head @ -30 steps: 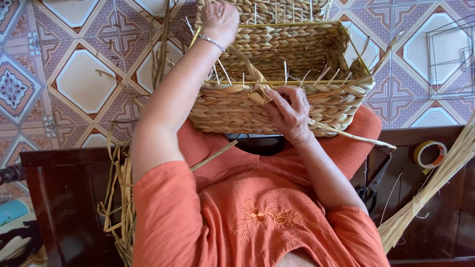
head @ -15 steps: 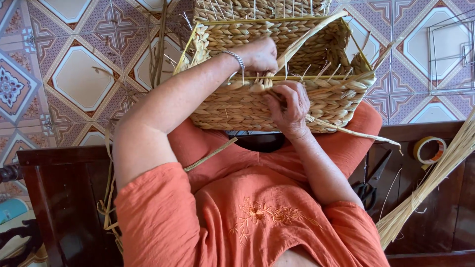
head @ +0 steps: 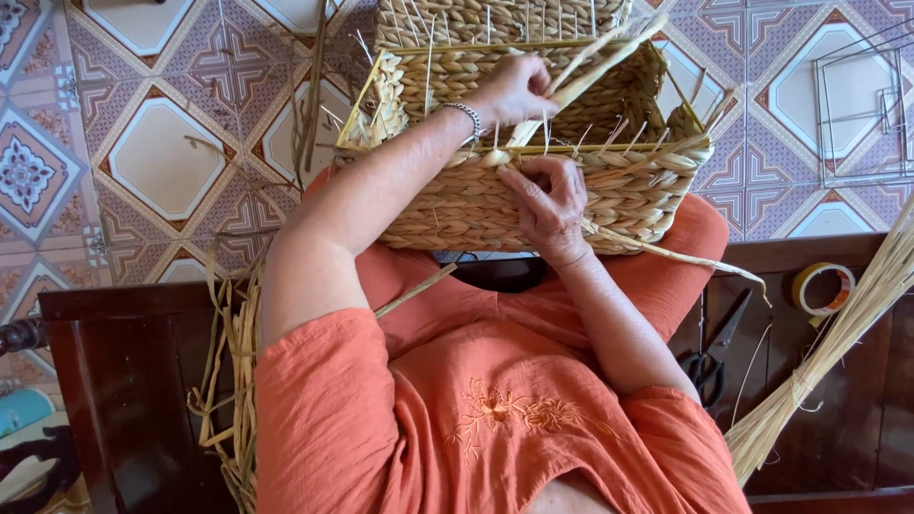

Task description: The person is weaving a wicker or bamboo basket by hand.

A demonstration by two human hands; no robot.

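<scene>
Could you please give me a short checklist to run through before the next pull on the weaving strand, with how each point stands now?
1. Left hand grips the strand: ok.
2. Right hand steadies the basket at its near rim: ok.
3. Basket rests on the lap, not sliding: ok.
4. Strand runs free of the upright stakes: cannot tell.
5. Spare bundle of straw lies within reach: ok.
6. Scissors lie closed: cannot tell.
</scene>
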